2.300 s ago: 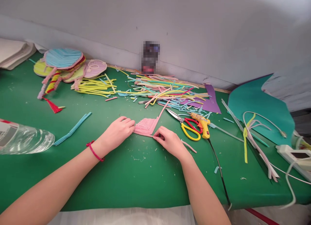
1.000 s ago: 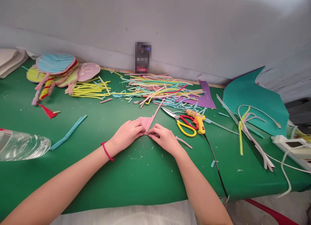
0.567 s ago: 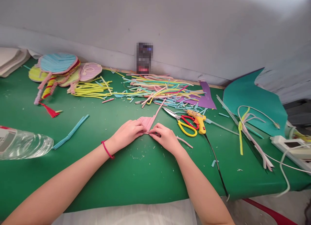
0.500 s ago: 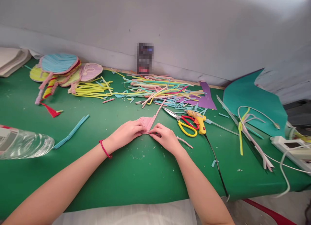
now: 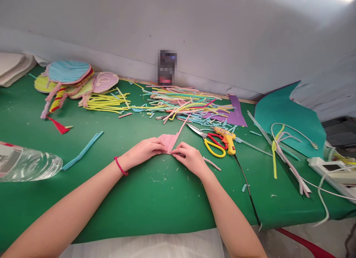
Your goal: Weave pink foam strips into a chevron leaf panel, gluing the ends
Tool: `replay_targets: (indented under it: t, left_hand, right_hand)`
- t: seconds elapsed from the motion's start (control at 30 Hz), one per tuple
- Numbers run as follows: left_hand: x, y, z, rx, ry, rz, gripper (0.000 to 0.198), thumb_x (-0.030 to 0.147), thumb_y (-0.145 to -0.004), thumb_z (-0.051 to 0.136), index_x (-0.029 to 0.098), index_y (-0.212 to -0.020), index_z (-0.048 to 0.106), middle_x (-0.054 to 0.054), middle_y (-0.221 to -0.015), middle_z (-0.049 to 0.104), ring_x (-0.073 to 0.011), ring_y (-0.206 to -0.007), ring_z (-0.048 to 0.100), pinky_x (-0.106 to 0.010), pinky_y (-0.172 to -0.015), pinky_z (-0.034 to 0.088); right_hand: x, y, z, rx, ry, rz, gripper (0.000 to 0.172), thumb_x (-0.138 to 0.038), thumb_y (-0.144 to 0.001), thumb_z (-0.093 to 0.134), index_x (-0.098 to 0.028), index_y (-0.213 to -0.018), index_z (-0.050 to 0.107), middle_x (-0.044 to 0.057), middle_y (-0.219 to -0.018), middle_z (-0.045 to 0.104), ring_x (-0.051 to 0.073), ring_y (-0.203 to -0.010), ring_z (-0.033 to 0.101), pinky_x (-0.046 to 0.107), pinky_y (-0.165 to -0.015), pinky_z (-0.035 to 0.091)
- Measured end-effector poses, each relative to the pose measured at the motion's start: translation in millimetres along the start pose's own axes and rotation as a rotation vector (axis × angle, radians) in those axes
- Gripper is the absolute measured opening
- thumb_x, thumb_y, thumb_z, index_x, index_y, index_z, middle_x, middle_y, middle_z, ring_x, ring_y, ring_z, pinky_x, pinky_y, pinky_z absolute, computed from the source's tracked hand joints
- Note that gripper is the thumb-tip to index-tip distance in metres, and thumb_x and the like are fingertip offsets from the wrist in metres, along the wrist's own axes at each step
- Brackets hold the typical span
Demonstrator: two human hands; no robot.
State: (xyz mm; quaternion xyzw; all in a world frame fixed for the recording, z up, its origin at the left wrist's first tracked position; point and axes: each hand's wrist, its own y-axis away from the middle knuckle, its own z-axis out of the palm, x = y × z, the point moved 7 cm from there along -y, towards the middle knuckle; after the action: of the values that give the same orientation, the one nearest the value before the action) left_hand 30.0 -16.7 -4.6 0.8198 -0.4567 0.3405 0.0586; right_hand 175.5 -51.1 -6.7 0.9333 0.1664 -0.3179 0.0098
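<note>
A small pink piece made of side-by-side strips (image 5: 169, 141) lies on the green table, with one long pink strip (image 5: 183, 125) sticking out toward the upper right. My left hand (image 5: 148, 149) is closed on its left lower edge, fingers pressed together. At the lower right corner, my right hand (image 5: 190, 157) pinches the piece between thumb and fingertips. The two hands' fingertips are close together. Just right of the piece are scissors (image 5: 214, 148) with yellow and red handles, and a yellow glue gun (image 5: 230, 143).
A heap of coloured strips (image 5: 183, 102) spreads behind the hands. Finished fans (image 5: 69, 72) lie back left, a clear bottle (image 5: 39, 165) at the left. Teal sheet (image 5: 292, 120), purple sheet (image 5: 239, 111) and a white power strip (image 5: 330, 172) are at the right. A black cord (image 5: 247, 187) crosses the table edge.
The view has shifted very slightly. Both hands keep their hold on the pink piece, with almost no visible movement.
</note>
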Motion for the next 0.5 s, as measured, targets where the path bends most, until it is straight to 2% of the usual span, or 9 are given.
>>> replay_targets:
  t: [0.5]
  left_hand:
    - [-11.0, 0.3, 1.7, -0.01, 0.113, -0.042, 0.021, 0.025, -0.093, 0.049, 0.024, -0.1, 0.069, -0.002, -0.096, 0.068, -0.0153, -0.089, 0.059, -0.026, -0.079, 0.045]
  right_hand:
    - [-4.5, -1.6, -1.6, -0.008, 0.052, 0.011, 0.016, -0.018, -0.085, 0.059, -0.026, -0.091, 0.072, 0.0, -0.09, 0.063, 0.009, -0.071, 0.059, 0.021, -0.064, 0.043]
